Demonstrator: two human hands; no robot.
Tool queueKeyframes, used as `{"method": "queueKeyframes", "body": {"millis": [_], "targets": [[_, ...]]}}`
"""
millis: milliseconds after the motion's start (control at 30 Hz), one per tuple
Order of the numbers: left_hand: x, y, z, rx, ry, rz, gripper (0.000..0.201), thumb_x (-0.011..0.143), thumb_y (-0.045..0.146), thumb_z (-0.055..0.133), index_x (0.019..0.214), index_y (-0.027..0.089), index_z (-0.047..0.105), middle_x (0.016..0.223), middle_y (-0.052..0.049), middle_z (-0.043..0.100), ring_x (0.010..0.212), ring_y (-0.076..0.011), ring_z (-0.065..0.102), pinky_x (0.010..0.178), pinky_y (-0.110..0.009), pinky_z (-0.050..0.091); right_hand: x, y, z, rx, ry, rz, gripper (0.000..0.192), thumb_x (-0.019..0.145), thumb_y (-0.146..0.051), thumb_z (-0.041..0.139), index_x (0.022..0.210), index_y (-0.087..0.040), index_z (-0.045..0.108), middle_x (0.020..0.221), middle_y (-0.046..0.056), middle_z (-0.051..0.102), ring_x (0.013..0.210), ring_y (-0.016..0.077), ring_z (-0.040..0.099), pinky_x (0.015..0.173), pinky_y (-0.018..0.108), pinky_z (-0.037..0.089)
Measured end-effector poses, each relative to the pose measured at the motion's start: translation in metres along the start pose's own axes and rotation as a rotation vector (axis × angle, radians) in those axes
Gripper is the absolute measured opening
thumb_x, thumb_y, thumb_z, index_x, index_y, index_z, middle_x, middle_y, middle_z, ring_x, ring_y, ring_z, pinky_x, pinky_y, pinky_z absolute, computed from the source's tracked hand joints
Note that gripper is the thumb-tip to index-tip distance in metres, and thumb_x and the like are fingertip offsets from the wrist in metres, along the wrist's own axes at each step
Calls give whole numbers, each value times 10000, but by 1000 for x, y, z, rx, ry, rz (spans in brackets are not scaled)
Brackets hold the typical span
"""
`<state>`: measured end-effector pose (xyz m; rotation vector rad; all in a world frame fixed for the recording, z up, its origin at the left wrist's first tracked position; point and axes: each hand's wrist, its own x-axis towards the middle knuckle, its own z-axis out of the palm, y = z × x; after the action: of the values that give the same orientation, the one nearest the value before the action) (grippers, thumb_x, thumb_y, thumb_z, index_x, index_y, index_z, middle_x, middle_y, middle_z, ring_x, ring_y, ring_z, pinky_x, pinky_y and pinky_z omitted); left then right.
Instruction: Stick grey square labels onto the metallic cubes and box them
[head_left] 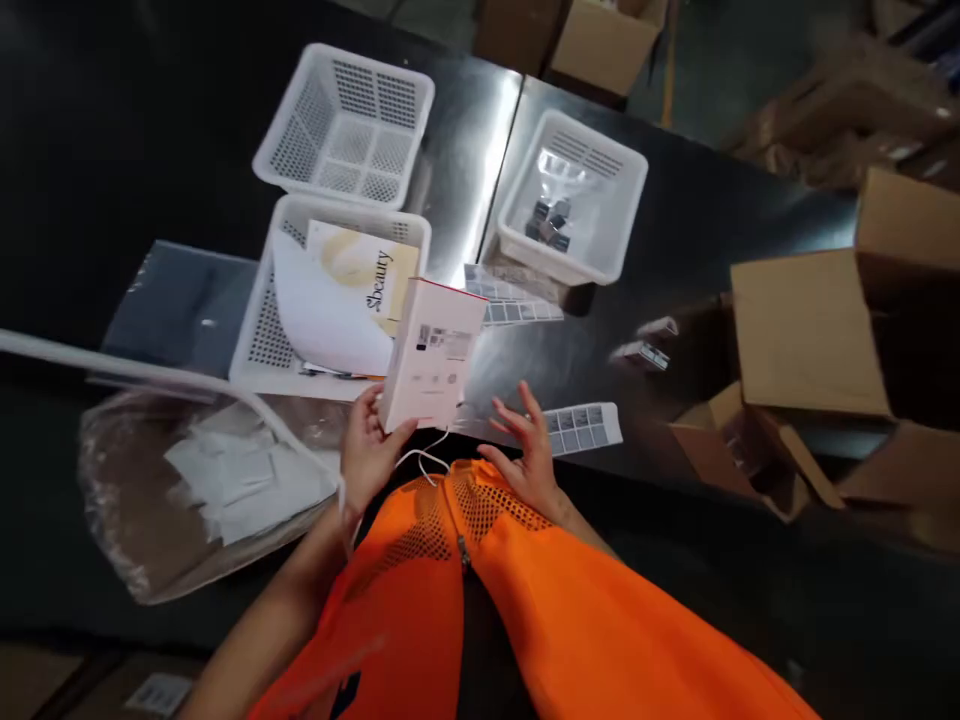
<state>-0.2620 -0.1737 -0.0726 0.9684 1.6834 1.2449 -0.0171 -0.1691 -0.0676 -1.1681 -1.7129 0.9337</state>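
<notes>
My left hand grips the lower left corner of a white product box with a red top edge and small printed labels, held upright over the steel table. A thin white cord hangs under the box. My right hand hovers with fingers spread just right of the box, holding nothing, near a sheet of sticker labels. An orange mesh vest fills the bottom of the view.
Three white plastic baskets stand on the table: an empty one, one with printed booklets, one with bagged small dark parts. More label sheets, a plastic bag of white packets at left, cardboard boxes at right.
</notes>
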Motion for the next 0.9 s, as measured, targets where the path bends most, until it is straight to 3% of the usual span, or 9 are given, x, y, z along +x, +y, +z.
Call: {"method": "queueKeyframes", "body": {"millis": [100,133,300,400,500,667,767,833,900], "targets": [[12,-9,-51,478,206,619,463,746,189,731,1200,200,638,1137,-126,681,1068,-276,680,905,-421,582,6,6,4,-45,35,5,588,847,-201,743,1381,-297,518,1564,127,341,1315,272,541,911,431,629],[16,-11,-68,547,233,752,436,748,137,694,1177,206,652,1157,-125,680,1113,-285,668,942,-434,568,8,8,5,-61,36,2,583,846,-194,741,1375,-304,522,1537,123,370,1305,273,544,906,431,630],[21,-24,-119,600,288,1005,438,747,32,647,1125,252,677,1074,-87,673,1205,-303,630,955,-440,578,15,11,11,-88,-28,-29,553,839,-189,737,1342,-305,539,1453,121,430,1235,281,585,861,437,637],[20,-33,-126,577,301,981,374,757,43,670,1054,267,705,1066,-75,660,1207,-303,629,972,-458,576,15,7,17,-46,-36,7,501,824,-215,752,1285,-292,572,1405,116,476,1187,273,613,869,436,628],[21,-42,-127,498,273,950,221,781,107,705,934,264,723,1019,-54,676,1198,-291,636,951,-453,590,15,0,24,195,-111,185,460,864,-319,720,1288,-323,543,1371,82,527,1105,230,660,887,412,610],[31,-50,-121,381,108,812,85,782,238,766,836,275,711,1018,-26,711,1191,-269,644,991,-484,575,16,-23,43,552,-300,508,715,817,-639,650,1417,-317,432,1284,68,620,1021,234,675,810,386,601],[39,-46,-113,283,153,674,189,721,297,825,820,252,671,1121,-51,696,1220,-279,624,1047,-504,537,20,-36,59,549,-193,580,655,738,-504,780,1305,-277,543,1143,55,684,970,224,665,803,342,586],[43,-38,-109,196,261,579,318,704,308,843,943,227,649,1269,-107,630,1278,-295,573,1097,-534,487,23,-41,66,578,-82,605,596,701,-442,821,1219,-253,593,1081,53,698,903,210,663,764,324,581],[46,-23,-106,98,262,487,423,763,331,804,1118,203,612,1283,-142,613,1217,-290,609,1046,-520,527,25,-41,67,607,29,608,568,686,-428,834,1174,-240,612,1042,47,703,870,199,660,748,315,576]]}}
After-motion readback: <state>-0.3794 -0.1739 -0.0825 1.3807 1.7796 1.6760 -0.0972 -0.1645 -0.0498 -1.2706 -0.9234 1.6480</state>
